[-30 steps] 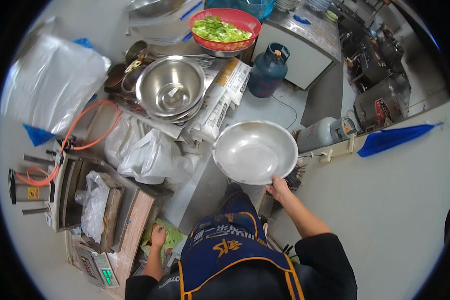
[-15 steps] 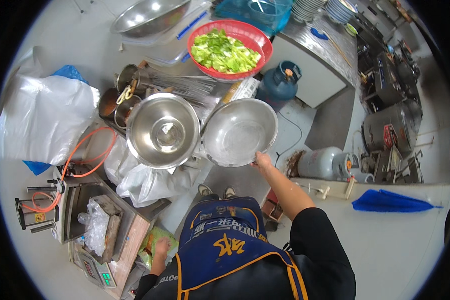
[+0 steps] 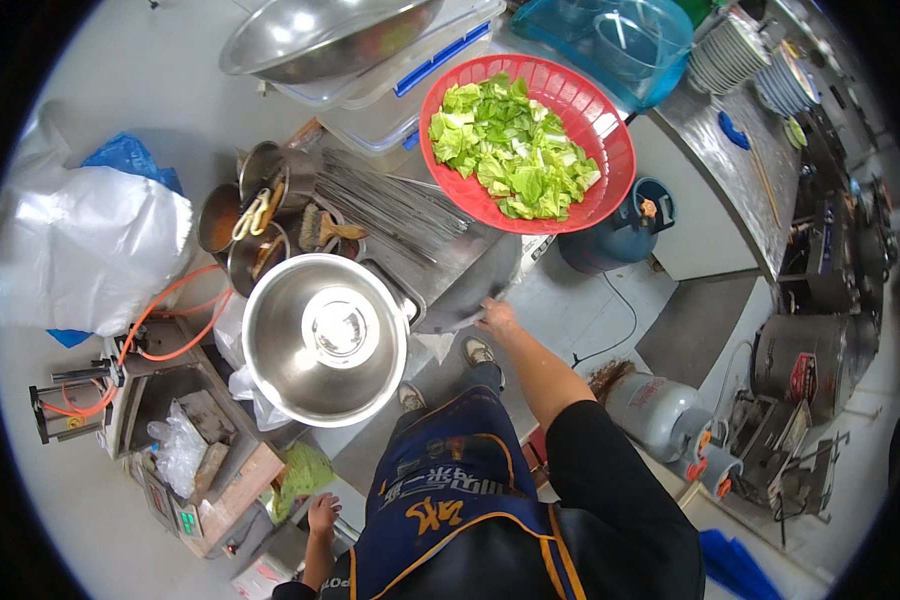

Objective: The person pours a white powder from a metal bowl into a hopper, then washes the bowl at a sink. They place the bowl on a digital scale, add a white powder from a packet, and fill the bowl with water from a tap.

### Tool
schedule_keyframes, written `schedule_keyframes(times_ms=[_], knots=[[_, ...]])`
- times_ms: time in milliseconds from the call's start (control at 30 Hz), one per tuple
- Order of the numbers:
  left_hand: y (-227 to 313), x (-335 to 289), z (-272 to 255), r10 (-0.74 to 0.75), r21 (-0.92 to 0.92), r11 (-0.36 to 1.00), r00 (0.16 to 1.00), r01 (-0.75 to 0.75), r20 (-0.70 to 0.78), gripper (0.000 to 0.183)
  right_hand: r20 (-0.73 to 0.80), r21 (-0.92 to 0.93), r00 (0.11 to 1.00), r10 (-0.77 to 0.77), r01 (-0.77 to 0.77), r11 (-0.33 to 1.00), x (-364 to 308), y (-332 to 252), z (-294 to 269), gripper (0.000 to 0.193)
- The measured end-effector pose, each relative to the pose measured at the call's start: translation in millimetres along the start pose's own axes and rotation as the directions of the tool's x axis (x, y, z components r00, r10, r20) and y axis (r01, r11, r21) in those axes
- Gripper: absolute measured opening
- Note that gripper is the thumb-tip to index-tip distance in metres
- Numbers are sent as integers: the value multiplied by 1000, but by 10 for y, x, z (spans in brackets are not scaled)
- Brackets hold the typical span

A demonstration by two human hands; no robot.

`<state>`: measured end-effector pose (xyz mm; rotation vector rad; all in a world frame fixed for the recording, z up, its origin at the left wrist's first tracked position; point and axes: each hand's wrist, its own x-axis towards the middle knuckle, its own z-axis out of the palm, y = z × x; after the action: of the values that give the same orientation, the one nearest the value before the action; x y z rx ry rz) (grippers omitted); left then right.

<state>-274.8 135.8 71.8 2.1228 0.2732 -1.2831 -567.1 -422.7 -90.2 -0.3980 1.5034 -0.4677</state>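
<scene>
While the right hand (image 3: 495, 318) pinches the rim of a wide steel bowl (image 3: 470, 285), that bowl sits tilted under the red basket (image 3: 610, 130) of chopped greens (image 3: 510, 150). It looks light, stiff and slippery, so the rim is the sensible hold. Another steel bowl (image 3: 325, 340) stands empty beside it; small pots (image 3: 240, 225) hold sauce, perhaps. The left hand (image 3: 322, 515) hangs low, fingers loosely curled and empty.
</scene>
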Motion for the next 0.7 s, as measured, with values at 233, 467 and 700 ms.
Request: schedule_keyframes(times_ms=[233,467,700], knots=[[-471,-854,939,-75,-26,997,997,76,32,36,186,-94,981,-49,67,993,668,-160,440,32],[-861,-1442,1555,106,173,979,994,-110,31,34,390,-46,919,53,-38,998,752,-348,803,49],[-595,-1429,1851,-231,-84,971,966,223,-116,33,724,-656,677,129,735,-172,1636,391,520,35]])
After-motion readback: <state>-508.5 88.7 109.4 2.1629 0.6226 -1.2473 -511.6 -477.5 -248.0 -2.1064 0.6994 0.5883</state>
